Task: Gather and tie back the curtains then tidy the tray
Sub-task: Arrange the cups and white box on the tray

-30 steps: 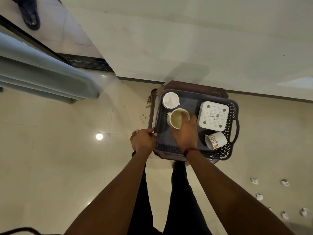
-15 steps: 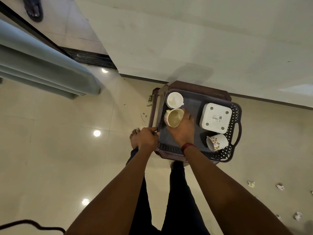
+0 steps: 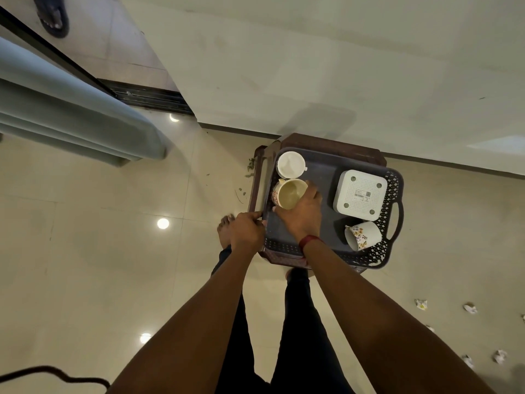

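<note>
Curtain (image 3: pixel 71 118) bunched far left, hanging to the floor. Left hand (image 3: pixel 247 230) curled on the left rim of the dark tray (image 3: pixel 395 194), which sits on a brown stool (image 3: pixel 326 140). Right hand (image 3: pixel 302 214) grips a cream cup (image 3: pixel 288 193), tilted, just beside a white cup (image 3: pixel 289 164). Further right are a white box (image 3: pixel 360 191) and a floral paper cup (image 3: pixel 362 236) on its side. Paper scraps (image 3: pixel 470 308) on the floor, far right.

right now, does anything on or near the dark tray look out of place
The floral paper cup lies tipped on its side in the near right corner of the dark perforated tray. Crumpled paper scraps litter the floor right of it.
</note>
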